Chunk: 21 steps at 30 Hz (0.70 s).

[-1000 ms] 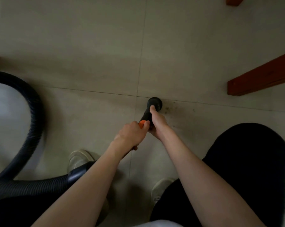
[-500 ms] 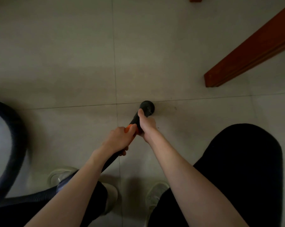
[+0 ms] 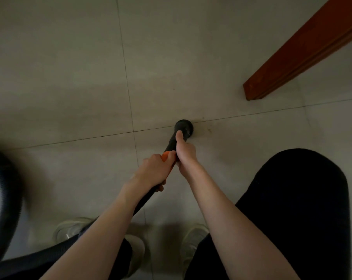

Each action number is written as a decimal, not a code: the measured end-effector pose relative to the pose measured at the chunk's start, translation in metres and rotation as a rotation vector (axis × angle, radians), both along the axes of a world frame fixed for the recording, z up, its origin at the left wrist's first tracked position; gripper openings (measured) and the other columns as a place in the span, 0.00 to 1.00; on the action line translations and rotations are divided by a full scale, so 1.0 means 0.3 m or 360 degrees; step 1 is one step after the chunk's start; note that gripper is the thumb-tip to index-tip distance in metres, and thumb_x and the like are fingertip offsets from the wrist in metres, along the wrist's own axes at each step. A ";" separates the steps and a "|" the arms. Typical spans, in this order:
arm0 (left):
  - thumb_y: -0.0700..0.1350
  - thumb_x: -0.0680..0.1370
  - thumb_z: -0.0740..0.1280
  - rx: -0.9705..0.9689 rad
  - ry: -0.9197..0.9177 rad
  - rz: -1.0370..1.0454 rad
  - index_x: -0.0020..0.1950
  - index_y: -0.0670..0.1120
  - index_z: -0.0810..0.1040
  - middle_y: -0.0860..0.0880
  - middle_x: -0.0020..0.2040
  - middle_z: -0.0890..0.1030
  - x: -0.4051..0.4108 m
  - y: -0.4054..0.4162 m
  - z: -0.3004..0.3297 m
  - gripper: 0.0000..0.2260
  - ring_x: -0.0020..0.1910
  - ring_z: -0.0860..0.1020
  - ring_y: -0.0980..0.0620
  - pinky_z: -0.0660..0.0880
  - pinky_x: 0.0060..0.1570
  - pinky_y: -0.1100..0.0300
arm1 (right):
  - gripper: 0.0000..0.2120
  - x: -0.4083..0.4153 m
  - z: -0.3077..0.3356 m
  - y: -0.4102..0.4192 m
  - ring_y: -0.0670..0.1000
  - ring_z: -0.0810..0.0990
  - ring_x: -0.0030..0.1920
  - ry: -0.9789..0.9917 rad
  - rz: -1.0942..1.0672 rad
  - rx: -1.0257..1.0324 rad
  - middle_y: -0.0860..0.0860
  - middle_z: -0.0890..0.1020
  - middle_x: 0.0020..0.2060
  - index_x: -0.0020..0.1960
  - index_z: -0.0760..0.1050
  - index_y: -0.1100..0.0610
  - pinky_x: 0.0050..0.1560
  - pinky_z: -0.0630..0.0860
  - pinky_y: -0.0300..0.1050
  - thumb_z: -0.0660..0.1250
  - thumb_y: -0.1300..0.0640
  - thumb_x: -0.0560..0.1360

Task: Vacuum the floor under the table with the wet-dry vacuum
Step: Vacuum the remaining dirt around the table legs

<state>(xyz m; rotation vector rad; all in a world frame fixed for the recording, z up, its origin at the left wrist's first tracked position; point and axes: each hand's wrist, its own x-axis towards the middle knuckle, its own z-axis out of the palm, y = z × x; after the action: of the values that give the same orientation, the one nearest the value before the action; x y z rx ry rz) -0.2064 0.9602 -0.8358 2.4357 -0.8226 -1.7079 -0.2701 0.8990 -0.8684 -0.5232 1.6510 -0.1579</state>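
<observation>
Gripping the wand (image 3: 172,143) with both curled hands, left hand (image 3: 154,170) behind right hand (image 3: 185,154), the person is sweeping the nozzle (image 3: 184,127) over the floor (image 3: 70,77); the specks (image 3: 209,130) beside it probably come next.

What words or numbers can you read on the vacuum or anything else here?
None: no word, number, label or sign can be read in this picture.
Vacuum nozzle and black hose: plain, no lettering shows.
Orange part of the wand under the left hand: no print visible.
Wooden table beam, tile floor and shoes: no marks to read.
</observation>
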 end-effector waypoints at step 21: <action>0.62 0.80 0.47 -0.0151 0.0024 -0.0259 0.50 0.42 0.71 0.44 0.38 0.80 -0.140 -0.112 -0.037 0.25 0.27 0.78 0.51 0.77 0.31 0.59 | 0.27 -0.152 -0.004 -0.132 0.58 0.77 0.59 -0.0103 -0.0351 -0.0047 0.60 0.76 0.61 0.68 0.66 0.66 0.56 0.75 0.47 0.58 0.45 0.80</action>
<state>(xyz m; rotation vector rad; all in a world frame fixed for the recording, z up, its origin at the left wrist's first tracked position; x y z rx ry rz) -0.2485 0.9265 -0.8470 2.3495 -1.1010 -1.6925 -0.3158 0.8596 -0.8695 -0.3535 1.6422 -0.3584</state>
